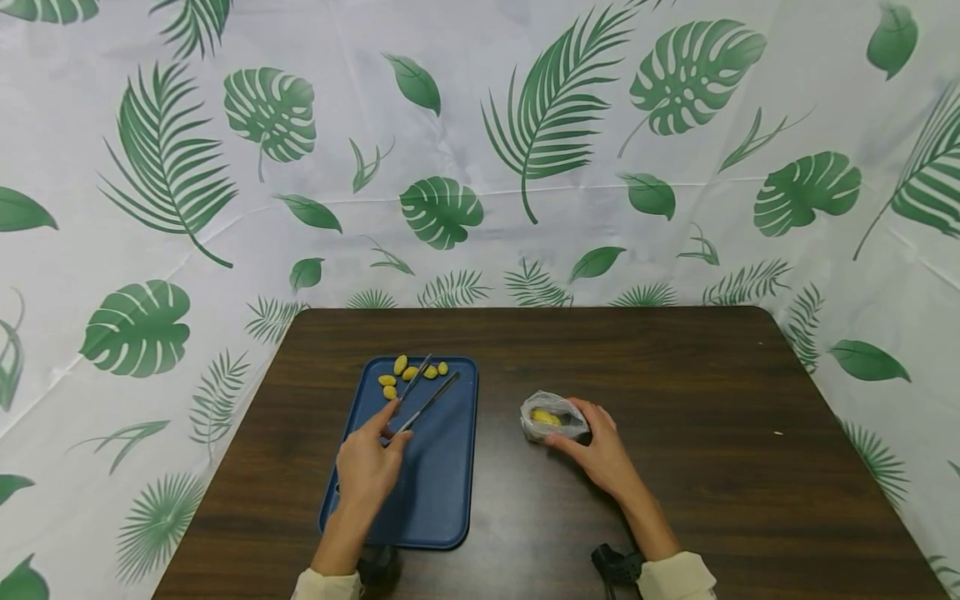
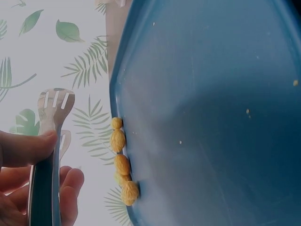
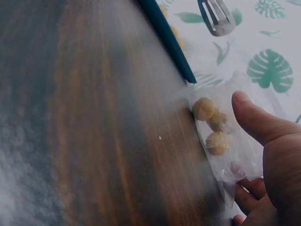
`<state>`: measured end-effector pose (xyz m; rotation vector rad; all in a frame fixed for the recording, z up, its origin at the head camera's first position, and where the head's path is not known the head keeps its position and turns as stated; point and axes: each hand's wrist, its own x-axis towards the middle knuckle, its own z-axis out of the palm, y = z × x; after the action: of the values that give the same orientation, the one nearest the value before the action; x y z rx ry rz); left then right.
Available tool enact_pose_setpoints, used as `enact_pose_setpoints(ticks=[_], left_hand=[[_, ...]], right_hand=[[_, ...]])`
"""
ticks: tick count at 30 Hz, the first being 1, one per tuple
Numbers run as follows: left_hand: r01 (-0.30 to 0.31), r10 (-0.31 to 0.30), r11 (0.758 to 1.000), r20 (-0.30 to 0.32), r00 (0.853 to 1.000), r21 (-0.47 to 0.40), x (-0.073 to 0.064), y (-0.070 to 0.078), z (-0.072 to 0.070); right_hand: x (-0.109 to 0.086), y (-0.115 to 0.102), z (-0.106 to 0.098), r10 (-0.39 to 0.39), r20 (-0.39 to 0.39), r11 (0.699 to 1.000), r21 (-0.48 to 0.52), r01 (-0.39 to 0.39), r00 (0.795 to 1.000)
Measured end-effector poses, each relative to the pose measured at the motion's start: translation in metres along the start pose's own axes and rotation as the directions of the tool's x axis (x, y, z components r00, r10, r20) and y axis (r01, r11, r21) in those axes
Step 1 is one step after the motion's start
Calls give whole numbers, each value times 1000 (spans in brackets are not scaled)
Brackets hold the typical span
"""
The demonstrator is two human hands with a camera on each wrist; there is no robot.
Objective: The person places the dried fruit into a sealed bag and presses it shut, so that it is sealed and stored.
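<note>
- The left hand is gripping metal tongs, its thumb and fingers curling round the two arms from opposite sides; it is reaching over the blue tray from the near left.
- The tongs' slotted ends are standing apart, with nothing between them, and are pointing toward the tray's far end.
- The right hand is holding a clear plastic bag at its right side, thumb and fingers bending partway round it; how firmly they are pressing, I cannot tell.
- The bag is resting to the right of the tray, apart from it, its mouth gaping upward.
- Inside the bag, wrinkled yellow pieces are lying together; the right wrist view is showing three.
- Six loose yellow pieces are lying in the tray's far part, several along its far rim.
- Small crumbs are dotting the tray's floor.
- The dark wooden table is supporting the tray and spreading out around it.
- A leaf-printed cloth is hanging beyond the tray and the table's far edge.
- Pale sleeves are covering the forearms, nearer than the tray's middle.
</note>
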<state>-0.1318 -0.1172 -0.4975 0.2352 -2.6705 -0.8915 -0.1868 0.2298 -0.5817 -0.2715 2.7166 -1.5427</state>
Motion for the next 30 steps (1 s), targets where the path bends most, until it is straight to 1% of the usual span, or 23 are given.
enact_pose_setpoints(ticks=[7,10,19,26,30], left_hand=[[3,-3,1000,-4,1000,16,0,-3,-4],[17,-17,1000,3,1000,18,0,-4,-5],[41,-41,999,11,999,20,0,-9,-9],[69,-69,997,-11,998,33,1,-13,-11],[82,-82,996,-13,997,39,2,-16,-12]], right_hand=[[-1,-1,-1,-1,1,1000,-3,1,1000],[-1,-1,-1,0,-1,1000,4,0,1000],[0,-1,0,10,2,1000,-21,-10,1000],[-1,-1,0,11,1,1000,-17,-11,1000],[-1,-2,0,12,1,1000,-11,-12,1000]])
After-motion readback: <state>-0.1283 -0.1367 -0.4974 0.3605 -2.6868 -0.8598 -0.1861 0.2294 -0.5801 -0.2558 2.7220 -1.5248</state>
